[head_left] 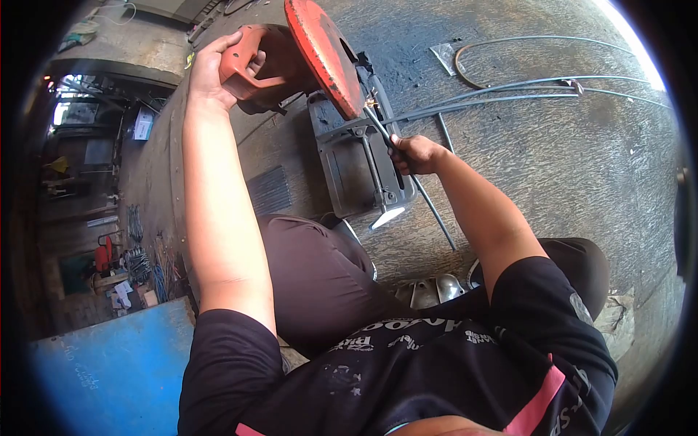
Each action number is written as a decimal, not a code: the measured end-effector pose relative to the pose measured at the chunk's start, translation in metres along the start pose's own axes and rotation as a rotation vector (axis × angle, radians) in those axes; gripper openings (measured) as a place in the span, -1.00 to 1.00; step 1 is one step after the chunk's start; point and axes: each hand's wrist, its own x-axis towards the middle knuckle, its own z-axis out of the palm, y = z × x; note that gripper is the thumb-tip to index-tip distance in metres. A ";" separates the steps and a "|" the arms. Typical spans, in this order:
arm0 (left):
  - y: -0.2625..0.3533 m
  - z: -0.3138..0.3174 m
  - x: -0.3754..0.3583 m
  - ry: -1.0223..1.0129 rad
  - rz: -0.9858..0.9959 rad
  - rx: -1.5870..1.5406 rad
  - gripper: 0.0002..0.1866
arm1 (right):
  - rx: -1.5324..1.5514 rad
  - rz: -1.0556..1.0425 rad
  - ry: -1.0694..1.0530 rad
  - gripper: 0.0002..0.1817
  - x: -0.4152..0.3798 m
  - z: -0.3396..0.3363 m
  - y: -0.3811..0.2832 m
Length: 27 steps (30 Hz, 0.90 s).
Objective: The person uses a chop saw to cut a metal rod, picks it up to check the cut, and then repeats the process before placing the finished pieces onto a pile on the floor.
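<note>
My left hand (212, 73) is wrapped round the orange handle (251, 81) of a chop saw, whose round red blade guard (327, 62) is worn at the edge. Small bright sparks show beside the guard, near the end of a thin metal rod (435, 211). Closed round that rod is my right hand (420, 154), just right of the saw's grey base (338, 178). The rod slants from the guard down toward my feet. Behind the guard, the cutting edge is hidden.
Long thin metal bars (502, 89) run rightward across the floor from the saw. A bent rod (459, 67) lies beyond them. A stack of short dark rods (269, 190) is left of the base. A blue sheet (116, 363) stands at lower left.
</note>
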 end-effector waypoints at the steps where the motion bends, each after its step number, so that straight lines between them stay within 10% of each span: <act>1: 0.002 -0.001 -0.001 -0.021 -0.014 0.023 -0.64 | -0.004 0.000 0.004 -0.55 0.000 0.000 0.000; 27: -0.002 0.003 -0.003 0.003 -0.005 0.014 -0.64 | -0.056 -0.118 0.137 -0.70 0.009 -0.005 0.003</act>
